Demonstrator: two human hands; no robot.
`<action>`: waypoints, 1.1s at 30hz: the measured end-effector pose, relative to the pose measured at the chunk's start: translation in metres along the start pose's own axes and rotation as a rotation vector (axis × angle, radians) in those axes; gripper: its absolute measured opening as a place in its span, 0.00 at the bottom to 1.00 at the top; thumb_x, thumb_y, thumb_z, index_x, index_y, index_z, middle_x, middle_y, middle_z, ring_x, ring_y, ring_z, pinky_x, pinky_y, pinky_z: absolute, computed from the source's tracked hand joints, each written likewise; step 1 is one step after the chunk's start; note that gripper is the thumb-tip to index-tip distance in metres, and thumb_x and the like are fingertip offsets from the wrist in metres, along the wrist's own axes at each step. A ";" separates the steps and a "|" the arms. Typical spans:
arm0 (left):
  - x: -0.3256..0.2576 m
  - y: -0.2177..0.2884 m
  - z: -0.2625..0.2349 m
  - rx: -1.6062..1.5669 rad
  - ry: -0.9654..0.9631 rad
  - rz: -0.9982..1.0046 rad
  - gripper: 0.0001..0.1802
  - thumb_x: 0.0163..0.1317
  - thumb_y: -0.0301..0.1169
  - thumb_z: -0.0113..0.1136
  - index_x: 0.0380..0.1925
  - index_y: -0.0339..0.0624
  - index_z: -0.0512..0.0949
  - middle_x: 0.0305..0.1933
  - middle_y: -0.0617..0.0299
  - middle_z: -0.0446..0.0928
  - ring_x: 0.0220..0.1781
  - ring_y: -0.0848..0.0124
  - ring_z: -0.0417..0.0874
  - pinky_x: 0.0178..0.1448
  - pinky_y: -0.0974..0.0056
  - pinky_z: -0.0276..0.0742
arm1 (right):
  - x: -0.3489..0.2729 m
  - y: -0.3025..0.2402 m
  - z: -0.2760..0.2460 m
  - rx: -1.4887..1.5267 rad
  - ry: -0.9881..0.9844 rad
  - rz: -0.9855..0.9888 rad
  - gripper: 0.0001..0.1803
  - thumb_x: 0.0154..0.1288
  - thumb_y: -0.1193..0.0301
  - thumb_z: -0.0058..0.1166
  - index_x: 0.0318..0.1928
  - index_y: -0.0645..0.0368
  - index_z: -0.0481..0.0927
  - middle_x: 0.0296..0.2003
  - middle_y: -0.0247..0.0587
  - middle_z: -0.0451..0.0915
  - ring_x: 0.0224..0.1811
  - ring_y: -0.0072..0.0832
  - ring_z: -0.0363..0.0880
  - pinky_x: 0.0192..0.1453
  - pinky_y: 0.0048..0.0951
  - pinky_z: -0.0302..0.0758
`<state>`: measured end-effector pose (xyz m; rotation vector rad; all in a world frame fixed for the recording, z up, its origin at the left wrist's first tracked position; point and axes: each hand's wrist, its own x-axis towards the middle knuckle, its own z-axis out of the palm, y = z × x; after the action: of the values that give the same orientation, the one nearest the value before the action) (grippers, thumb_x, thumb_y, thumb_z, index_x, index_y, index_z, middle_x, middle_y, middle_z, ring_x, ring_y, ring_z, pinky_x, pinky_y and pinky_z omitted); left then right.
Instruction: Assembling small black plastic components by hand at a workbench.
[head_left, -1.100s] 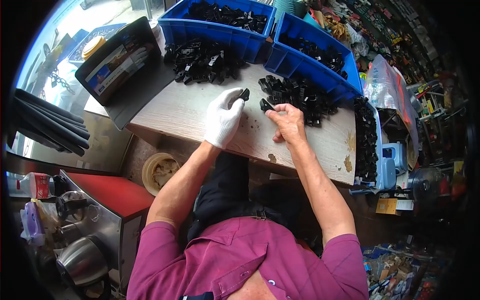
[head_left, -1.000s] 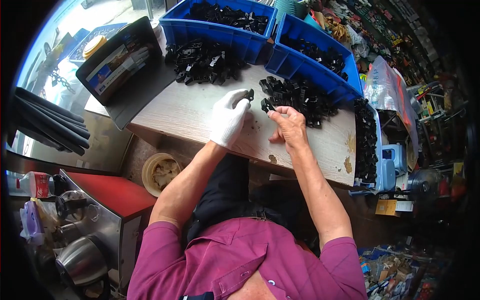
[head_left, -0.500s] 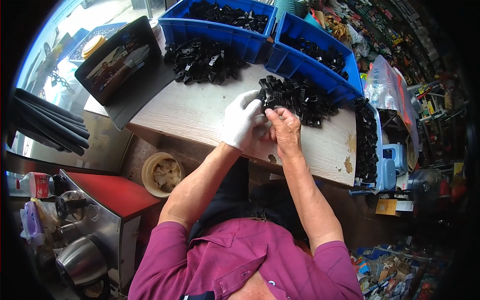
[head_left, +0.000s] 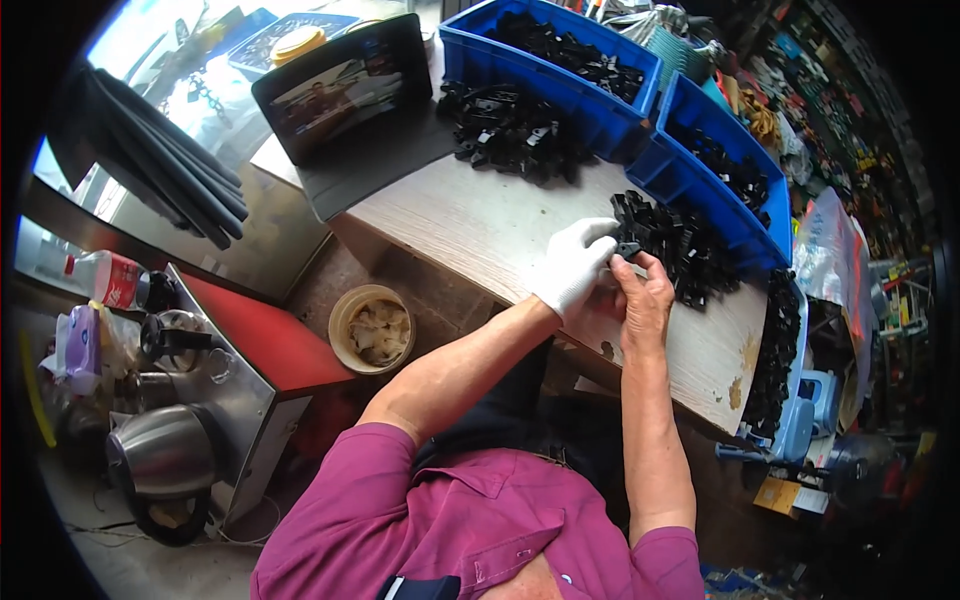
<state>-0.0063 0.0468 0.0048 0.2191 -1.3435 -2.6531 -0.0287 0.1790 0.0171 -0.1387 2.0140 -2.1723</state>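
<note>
My left hand [head_left: 574, 264], in a white knit glove, meets my bare right hand [head_left: 646, 298] above the front part of the table [head_left: 470, 232]. Between their fingertips is a small black plastic part [head_left: 626, 249], mostly covered by the fingers. The left thumb and forefinger pinch it from one side, and the right thumb and fingers close on it from the other. Just beyond the hands lies a heap of similar black parts [head_left: 690, 250]. A second black heap [head_left: 512, 132] sits farther back to the left.
Two blue bins [head_left: 640, 165] of black parts line the table's back; another light blue tray [head_left: 793, 345] hangs at the right end. A tablet [head_left: 350, 90] stands at left. Below are a bucket [head_left: 338, 318], a red-topped cabinet [head_left: 255, 330] and a steel kettle [head_left: 165, 450].
The whole view has swung, so the table and bins appear shifted right and lower. Both hands stay together at the near heap, and the black part now shows more between the fingertips.
</note>
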 end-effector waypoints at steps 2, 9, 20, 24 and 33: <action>-0.001 -0.002 -0.002 0.095 0.002 0.059 0.22 0.72 0.28 0.56 0.63 0.29 0.73 0.55 0.54 0.80 0.50 0.72 0.82 0.50 0.67 0.84 | -0.001 0.001 0.003 0.007 0.012 -0.011 0.21 0.63 0.67 0.73 0.52 0.61 0.79 0.29 0.26 0.82 0.20 0.09 0.66 0.26 0.13 0.60; -0.010 -0.011 0.009 0.069 0.108 0.153 0.20 0.74 0.27 0.55 0.62 0.29 0.74 0.52 0.53 0.81 0.47 0.73 0.83 0.48 0.66 0.87 | -0.001 0.002 0.008 0.016 0.052 -0.048 0.22 0.64 0.63 0.71 0.52 0.60 0.78 0.29 0.22 0.79 0.21 0.09 0.62 0.27 0.14 0.57; 0.004 -0.028 0.012 0.094 0.192 0.159 0.18 0.69 0.28 0.54 0.55 0.32 0.80 0.44 0.47 0.86 0.45 0.64 0.86 0.52 0.62 0.82 | -0.001 0.000 0.008 0.021 0.030 -0.074 0.16 0.67 0.61 0.70 0.48 0.55 0.82 0.29 0.20 0.79 0.24 0.08 0.67 0.25 0.14 0.58; 0.002 -0.023 0.015 0.198 0.216 0.196 0.18 0.69 0.28 0.53 0.56 0.32 0.79 0.46 0.45 0.85 0.47 0.62 0.87 0.54 0.61 0.82 | 0.002 0.006 0.000 0.060 0.035 -0.061 0.16 0.66 0.63 0.71 0.46 0.58 0.82 0.34 0.27 0.82 0.31 0.14 0.72 0.37 0.19 0.66; -0.010 -0.019 0.019 0.315 0.242 0.298 0.18 0.70 0.29 0.53 0.56 0.33 0.79 0.50 0.45 0.84 0.51 0.58 0.86 0.58 0.59 0.81 | 0.009 0.021 0.003 0.017 0.144 -0.124 0.13 0.68 0.61 0.69 0.41 0.56 0.83 0.30 0.25 0.81 0.25 0.11 0.69 0.29 0.16 0.64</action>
<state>-0.0021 0.0747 0.0005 0.3362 -1.5645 -2.0939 -0.0360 0.1724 -0.0037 -0.1105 2.1143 -2.3366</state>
